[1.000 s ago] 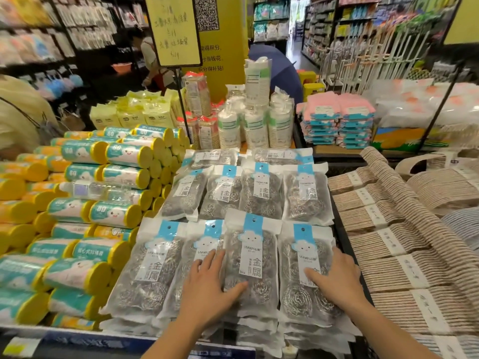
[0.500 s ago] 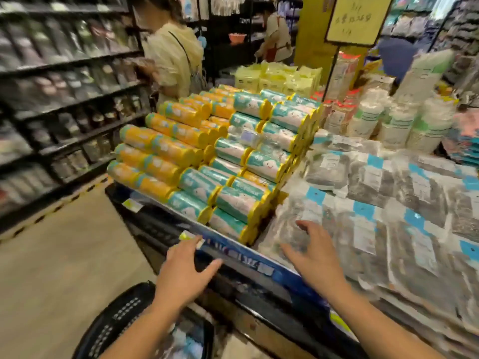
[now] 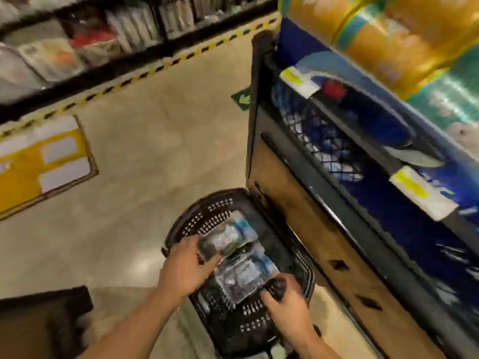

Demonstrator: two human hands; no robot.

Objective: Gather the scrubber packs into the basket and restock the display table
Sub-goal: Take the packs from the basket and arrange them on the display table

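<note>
Head view, heavy motion blur. Black basket (image 3: 202,221) sits on the floor (image 3: 142,164), just beside the wooden panel below the tabletop edge (image 3: 293,47). Left hand (image 3: 186,270) grips the upper scrubber pack (image 3: 228,239) inside the basket. Lower scrubber pack (image 3: 243,278) lies beneath it. Right hand (image 3: 287,307) has its fingers curled at the near rim; whether it holds anything, cannot tell.

Left hand (image 3: 188,268), right hand (image 3: 286,305); forearms apparently bare

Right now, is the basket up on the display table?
No, the basket sits on the floor beside the display table, with scrubber packs inside.
</note>
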